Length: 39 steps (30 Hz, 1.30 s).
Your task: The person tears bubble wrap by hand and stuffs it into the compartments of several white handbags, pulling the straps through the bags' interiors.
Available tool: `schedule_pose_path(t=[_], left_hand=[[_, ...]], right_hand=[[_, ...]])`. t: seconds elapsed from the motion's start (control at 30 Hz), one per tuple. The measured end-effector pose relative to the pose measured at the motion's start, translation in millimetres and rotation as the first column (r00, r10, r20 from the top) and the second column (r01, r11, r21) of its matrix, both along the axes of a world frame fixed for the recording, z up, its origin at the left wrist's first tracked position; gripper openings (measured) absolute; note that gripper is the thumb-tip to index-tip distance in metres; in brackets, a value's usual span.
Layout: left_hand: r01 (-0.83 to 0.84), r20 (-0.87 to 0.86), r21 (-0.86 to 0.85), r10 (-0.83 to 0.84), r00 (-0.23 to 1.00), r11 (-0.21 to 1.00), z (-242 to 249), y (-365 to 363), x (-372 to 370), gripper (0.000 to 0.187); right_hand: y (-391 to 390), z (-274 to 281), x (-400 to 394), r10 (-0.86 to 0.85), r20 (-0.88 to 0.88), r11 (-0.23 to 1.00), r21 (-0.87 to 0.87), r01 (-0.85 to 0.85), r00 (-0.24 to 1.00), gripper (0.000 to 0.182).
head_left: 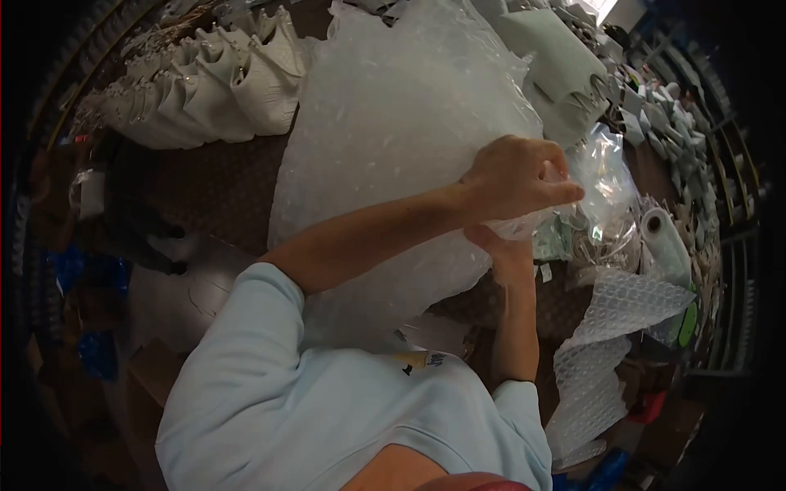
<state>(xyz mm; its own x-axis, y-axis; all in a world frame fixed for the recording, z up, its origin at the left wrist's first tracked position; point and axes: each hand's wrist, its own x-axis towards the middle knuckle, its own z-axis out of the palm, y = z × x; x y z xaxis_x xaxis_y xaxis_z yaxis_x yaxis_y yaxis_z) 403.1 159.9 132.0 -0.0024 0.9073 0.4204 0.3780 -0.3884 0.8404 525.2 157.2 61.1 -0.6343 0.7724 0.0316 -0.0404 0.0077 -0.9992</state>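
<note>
A large sheet of translucent plastic wrap (401, 106) spreads over the middle of the view, reaching down to my shirt. My left hand (520, 178) is at the sheet's right edge, its fingers curled and closed on the plastic. Just below it, my right hand (497, 239) touches the same edge from beneath; its fingers are mostly hidden by the plastic. Right of my hands lies a shiny clear plastic bag (604, 176).
White bags (266, 82) stand in a row at upper left. A pale green-white bag (557, 69) lies at upper right. Bubble wrap (602, 352) hangs at lower right, below a plastic roll (667, 241). Blue bundles (98, 356) sit at lower left.
</note>
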Motion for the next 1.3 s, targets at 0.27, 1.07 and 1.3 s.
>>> schedule_pose_path(t=[0.27, 1.07, 1.3], left_hand=[[0.552, 0.11, 0.124, -0.564, 0.818, 0.825, 26, 8, -29, 0.023], [-0.409, -0.403, 0.148, 0.433, 0.806, 0.9, -111, -87, -398, 0.02], [-0.461, -0.491, -0.205, 0.317, 0.811, 0.863, -194, 24, -364, 0.038]], right_hand=[[31, 3, -67, -0.413, -0.246, 0.905, -0.007, 0.425, 0.877, 0.07], [398, -40, -389, -0.738, -0.573, 0.614, -0.354, 0.705, 0.356, 0.05], [408, -148, -344, -0.985, 0.061, 0.128, -0.379, 0.916, 0.163, 0.049]])
